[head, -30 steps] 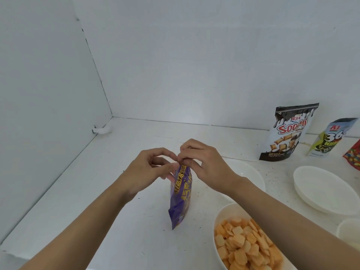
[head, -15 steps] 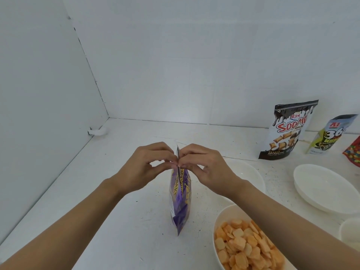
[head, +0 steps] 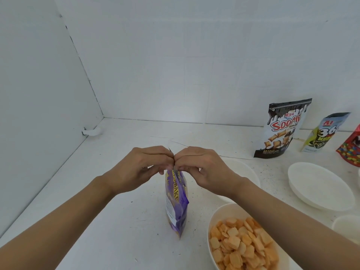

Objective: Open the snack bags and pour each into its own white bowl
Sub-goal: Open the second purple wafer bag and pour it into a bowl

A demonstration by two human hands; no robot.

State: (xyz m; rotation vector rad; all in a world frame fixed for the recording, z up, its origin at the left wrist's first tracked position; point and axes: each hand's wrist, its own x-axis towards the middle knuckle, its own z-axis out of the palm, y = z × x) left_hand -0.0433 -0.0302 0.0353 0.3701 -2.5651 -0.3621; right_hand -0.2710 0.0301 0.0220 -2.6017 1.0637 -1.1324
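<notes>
Now fingers [head: 163, 159] of the left hand [head: 140, 168] and right hand [head: 200, 168] pinch the top seam of the purple snack bag [head: 176, 203] from both sides, knuckles touching. Thin, light, slick film, probably; best held at that seam. Bag is upright over the desk [head: 116, 211], long axis vertical, mouth up, at ten o'clock from the filled white bowl [head: 212, 221]

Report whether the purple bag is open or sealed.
Apparently sealed: left hand and right hand pinch the purple bag at its top; no tear shows, seam mostly hidden.
</notes>
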